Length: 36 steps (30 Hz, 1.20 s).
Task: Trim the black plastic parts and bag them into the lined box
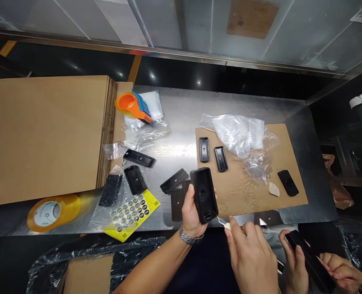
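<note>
My left hand, a metal watch on its wrist, holds a black rectangular plastic housing upright above the table's front edge, its hollow side facing me. My right hand pinches a small thin tool with a pale grip. The tool's tip touches the housing's lower right corner. Several more black housings lie on the steel table, among them one just left of my left hand and two on a cardboard sheet.
Another person's hands at lower right hold a black part. A stack of flat cardboard fills the left. There are also a tape roll, a yellow sticker sheet, an orange tape dispenser and crumpled plastic bags.
</note>
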Available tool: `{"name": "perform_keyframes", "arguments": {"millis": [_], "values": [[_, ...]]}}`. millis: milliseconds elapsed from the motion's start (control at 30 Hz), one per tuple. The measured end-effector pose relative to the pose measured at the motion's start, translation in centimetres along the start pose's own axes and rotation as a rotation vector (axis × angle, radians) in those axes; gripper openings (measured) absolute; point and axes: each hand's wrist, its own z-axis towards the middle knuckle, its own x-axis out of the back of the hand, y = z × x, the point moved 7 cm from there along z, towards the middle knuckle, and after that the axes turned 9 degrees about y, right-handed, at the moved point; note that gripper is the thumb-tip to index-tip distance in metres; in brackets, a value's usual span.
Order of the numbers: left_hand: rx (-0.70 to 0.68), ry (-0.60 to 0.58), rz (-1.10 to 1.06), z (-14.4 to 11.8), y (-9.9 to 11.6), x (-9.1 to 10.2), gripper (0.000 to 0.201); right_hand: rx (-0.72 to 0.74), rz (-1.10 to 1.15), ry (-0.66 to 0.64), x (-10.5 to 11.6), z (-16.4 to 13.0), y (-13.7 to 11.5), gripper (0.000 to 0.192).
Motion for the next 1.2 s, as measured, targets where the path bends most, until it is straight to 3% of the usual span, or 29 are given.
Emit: {"name": "perform_keyframes", "arguments": {"millis": [467, 867, 1067, 1200], "values": [[0.015, 0.032, 0.0, -0.1, 0.7, -0.1, 0.042, 0.025, 0.056, -0.04, 0.1, 0.6, -0.5, 0.034], [-0.123, 0.052, 0.071, -0.6, 1.2, 0.2, 0.042, 0.021, 0.074, -0.062, 0.3, 0.8, -0.4, 0.036], [-0.073, 0.096, 0.094, -0.6, 1.1, 0.2, 0.04, 0.057, 0.004, 0.004, 1.0, 1.3, -0.5, 0.036], [0.052, 0.115, 0.113, -0.4, 0.7, -0.3, 0.035, 0.093, -0.021, -0.004, 1.0, 1.6, -0.7, 0.038]]}}
